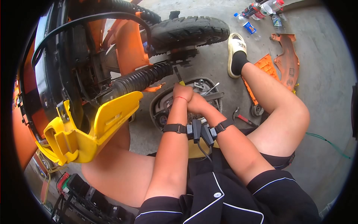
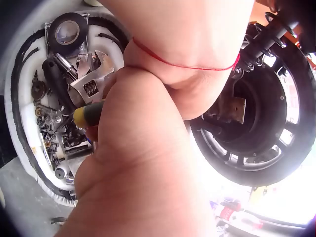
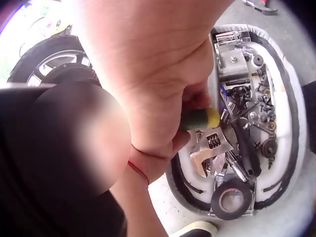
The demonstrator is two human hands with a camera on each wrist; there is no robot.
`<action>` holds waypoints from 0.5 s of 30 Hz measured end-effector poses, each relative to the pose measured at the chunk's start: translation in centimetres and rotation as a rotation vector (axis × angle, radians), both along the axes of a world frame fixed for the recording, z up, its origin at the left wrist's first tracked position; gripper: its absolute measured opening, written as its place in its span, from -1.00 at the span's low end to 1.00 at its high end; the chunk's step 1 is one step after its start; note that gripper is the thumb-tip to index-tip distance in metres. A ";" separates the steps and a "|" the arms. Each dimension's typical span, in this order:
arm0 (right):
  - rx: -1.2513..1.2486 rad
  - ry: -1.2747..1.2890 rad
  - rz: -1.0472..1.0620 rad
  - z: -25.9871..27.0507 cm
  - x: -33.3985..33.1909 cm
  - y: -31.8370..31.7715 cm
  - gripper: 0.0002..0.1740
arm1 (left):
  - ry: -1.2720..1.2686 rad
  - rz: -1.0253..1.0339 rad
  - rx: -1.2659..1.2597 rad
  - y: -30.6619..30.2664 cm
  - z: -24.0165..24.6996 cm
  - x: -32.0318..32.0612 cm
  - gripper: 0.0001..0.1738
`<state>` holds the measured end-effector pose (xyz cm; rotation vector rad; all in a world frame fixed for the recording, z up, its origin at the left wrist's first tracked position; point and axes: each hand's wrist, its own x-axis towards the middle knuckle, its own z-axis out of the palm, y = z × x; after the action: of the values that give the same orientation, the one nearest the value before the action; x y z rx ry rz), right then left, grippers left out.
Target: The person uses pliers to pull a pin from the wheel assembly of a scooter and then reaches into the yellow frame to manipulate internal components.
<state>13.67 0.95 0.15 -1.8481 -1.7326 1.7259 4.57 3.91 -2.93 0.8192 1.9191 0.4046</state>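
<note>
Both hands meet close together over an oval tray-like shell (image 1: 154, 121) full of tools and small parts. The left hand (image 1: 182, 91), with a red string at its wrist, and the right hand (image 1: 197, 103) grip a hand tool with a dark green handle (image 3: 195, 119) and a yellow end. Most of that tool is hidden by the fingers, and I cannot tell its kind. Beside the hands in the shell lie an adjustable wrench (image 3: 212, 148), a roll of black tape (image 2: 68, 32), a black-handled tool (image 3: 244, 148), sockets and several screws.
An orange vehicle with a black tyre (image 1: 190, 31), a ribbed black tube (image 1: 145, 78) and a yellow plastic part (image 1: 112, 123) stands at the left. A hammer (image 1: 244, 117), orange panels (image 1: 289, 61) and bottles (image 1: 249, 27) lie on the floor at the right.
</note>
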 end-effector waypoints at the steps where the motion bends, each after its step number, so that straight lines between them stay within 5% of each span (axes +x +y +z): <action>1: -0.001 0.016 -0.016 0.2 0.0 0.0 -0.42 | -0.001 -0.015 -0.004 0.1 0.0 0.0 -0.51; 15: 0.004 0.105 -0.066 0.0 -0.6 0.3 -0.52 | 0.052 -0.095 -0.028 0.9 -0.7 -0.5 -0.49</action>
<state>13.04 1.26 0.11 -1.7583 -1.6167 1.7594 4.04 4.80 -3.60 0.9064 1.9213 0.3006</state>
